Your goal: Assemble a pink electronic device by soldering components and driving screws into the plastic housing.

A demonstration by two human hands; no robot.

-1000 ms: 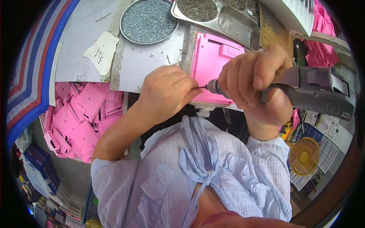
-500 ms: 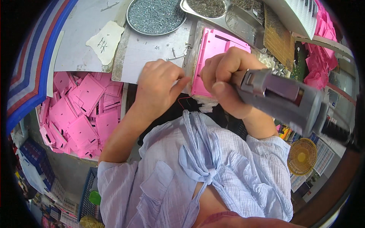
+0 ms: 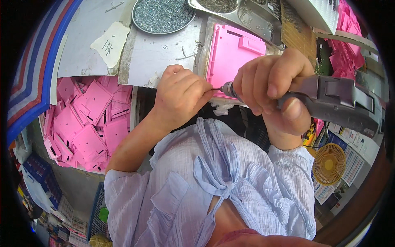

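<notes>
My right hand [image 3: 273,84] is wrapped round a grey electric screwdriver [image 3: 339,101], its thin dark bit pointing left. The bit's tip meets the fingertips of my left hand [image 3: 181,96], which are pinched together. Whatever those fingertips hold, perhaps something small at the tip, is hidden. Just beyond both hands lies a flat pink plastic panel [image 3: 226,55] with a raised rim and a raised block near its far right. My right hand covers its lower right part.
A round metal tray of silvery screws [image 3: 162,16] and a compartmented metal tray [image 3: 263,18] stand at the back. Loose small rods [image 3: 187,53] lie left of the panel. A heap of pink panels [image 3: 88,123] fills a bin at left. A yellow basket [image 3: 329,164] is at right.
The screwdriver has swung so its bit points left and meets my left fingertips. My left hand has moved right and its fingers have closed. More of the pink panel shows.
</notes>
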